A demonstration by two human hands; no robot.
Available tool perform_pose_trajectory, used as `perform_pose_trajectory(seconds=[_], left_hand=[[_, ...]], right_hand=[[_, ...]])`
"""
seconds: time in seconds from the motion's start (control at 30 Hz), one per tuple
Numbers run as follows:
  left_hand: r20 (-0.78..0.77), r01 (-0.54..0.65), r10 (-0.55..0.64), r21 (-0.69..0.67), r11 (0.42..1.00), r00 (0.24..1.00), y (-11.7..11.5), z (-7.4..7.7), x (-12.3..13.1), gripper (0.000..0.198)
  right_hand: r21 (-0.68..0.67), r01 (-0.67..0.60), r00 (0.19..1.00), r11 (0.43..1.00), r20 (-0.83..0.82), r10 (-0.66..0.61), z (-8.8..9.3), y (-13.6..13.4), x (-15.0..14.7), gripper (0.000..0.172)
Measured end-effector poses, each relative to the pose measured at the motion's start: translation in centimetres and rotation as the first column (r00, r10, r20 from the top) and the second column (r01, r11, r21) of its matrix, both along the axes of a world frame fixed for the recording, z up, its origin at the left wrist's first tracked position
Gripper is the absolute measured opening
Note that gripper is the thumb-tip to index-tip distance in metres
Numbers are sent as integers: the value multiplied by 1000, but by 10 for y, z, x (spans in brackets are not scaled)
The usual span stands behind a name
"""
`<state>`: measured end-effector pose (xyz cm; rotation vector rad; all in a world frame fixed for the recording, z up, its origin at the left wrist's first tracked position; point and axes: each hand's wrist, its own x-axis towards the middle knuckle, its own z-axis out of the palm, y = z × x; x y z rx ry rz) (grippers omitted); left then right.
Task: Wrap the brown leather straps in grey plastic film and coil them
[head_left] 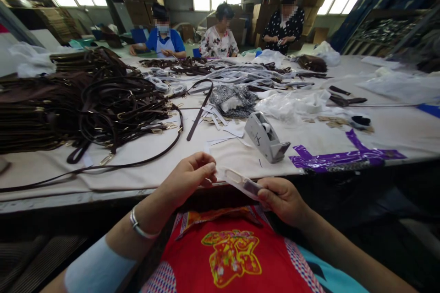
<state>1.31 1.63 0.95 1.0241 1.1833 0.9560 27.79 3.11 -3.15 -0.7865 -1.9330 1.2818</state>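
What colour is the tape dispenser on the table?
The tape dispenser is light grey; it shows best in the head view.

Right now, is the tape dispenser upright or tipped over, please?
Upright. The tape dispenser rests on the table, its roll opening facing up and its marked side visible.

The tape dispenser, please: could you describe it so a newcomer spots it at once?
On the pale table, find the shiny purple strips. Left of them, beyond the right hand, sits the tape dispenser. Its boxy grey body sets it apart.
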Motion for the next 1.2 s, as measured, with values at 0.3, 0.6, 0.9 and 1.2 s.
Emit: perform_pose_trajectory(seconds=[0.3,0.6,0.9,1.2], left_hand=[[72,91,-86,-69,993,994,1,-9,1,24],[212,90,-55,-155,984,976,5,-14,-2,30],[52,319,-315,-95,943,948,10,-6,-11,27],[-186,412,-403,13,911,896,14,4,0,18]], right_hand=[[21,-4,1000,1000,6,4,-4,-2,4,35],[53,-39,999,998,33,37,-7,-2,1,34],[7,-38,996,999,77,37,-12,0,1,33],[-12,-45,995,999,88,46,-13,-1,0,33]])
